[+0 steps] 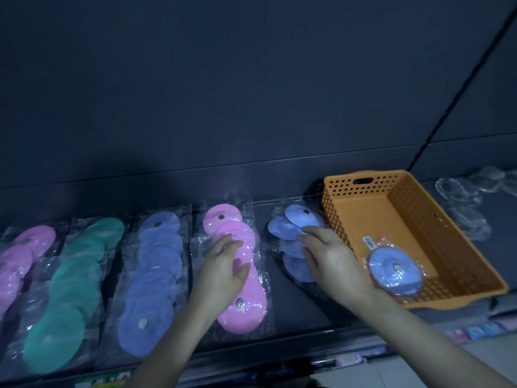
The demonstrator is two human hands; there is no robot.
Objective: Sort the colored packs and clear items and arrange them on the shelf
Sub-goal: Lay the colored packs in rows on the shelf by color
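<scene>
Pink packs [246, 312] under flat left hand [223, 267], right hand [327, 259] on blue packs [288, 228]

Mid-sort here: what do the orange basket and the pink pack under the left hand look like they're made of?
Orange basket: moulded plastic, likely; uniform semi-matte colour, rows of punched holes. Pink pack: clear crinkly film, glinting, over matte soft-looking discs, perhaps foam or cloth; small shiny stud looks metallic.

Glossy crinkled clear plastic wraps the matt pink packs [240, 264]; the perforated orange basket [414, 219] looks smooth plastic.
</scene>
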